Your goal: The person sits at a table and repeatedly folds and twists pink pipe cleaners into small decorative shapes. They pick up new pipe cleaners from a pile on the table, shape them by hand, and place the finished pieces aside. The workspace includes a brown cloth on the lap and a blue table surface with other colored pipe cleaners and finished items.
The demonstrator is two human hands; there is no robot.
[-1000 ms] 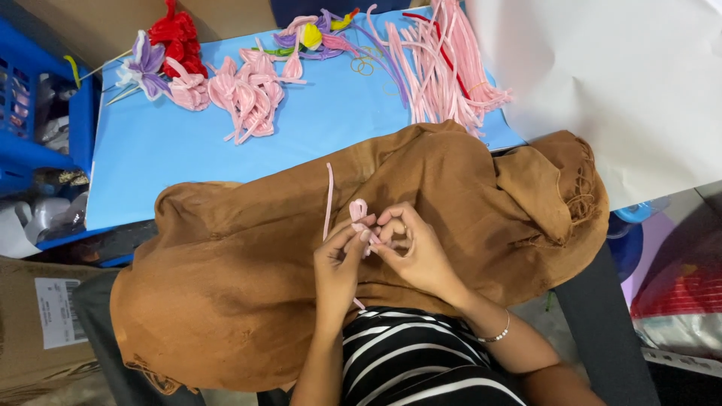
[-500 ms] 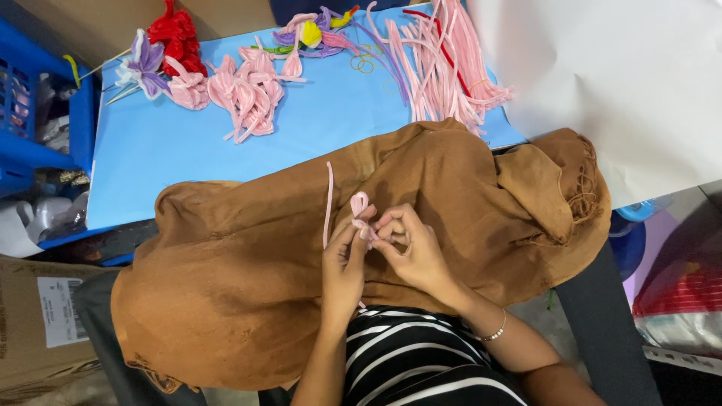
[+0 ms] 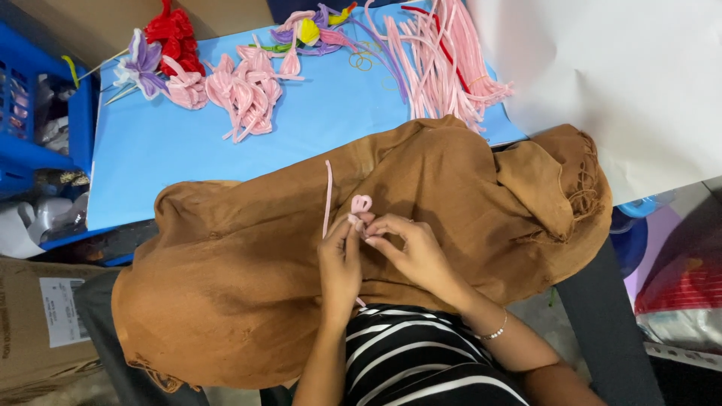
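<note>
My left hand (image 3: pixel 340 259) and my right hand (image 3: pixel 410 252) meet over a brown cloth (image 3: pixel 248 286) draped across my lap. Together they pinch a pink pipe cleaner (image 3: pixel 328 197). Its top is bent into a small loop (image 3: pixel 362 203) just above my fingertips, and one long straight end sticks up toward the table. A bead bracelet sits on my right wrist.
A light blue sheet (image 3: pixel 165 150) covers the table ahead. On it lie folded pink pipe-cleaner petals (image 3: pixel 244 94), a red flower (image 3: pixel 169 30), a purple and white flower (image 3: pixel 141 64) and a bundle of straight pink stems (image 3: pixel 444 68). A blue crate (image 3: pixel 22 143) stands left, a cardboard box (image 3: pixel 37 323) below it.
Both hands stay at the same spot over the cloth. The fingers shift slightly on the pink loop; the straight end holds its place.
</note>
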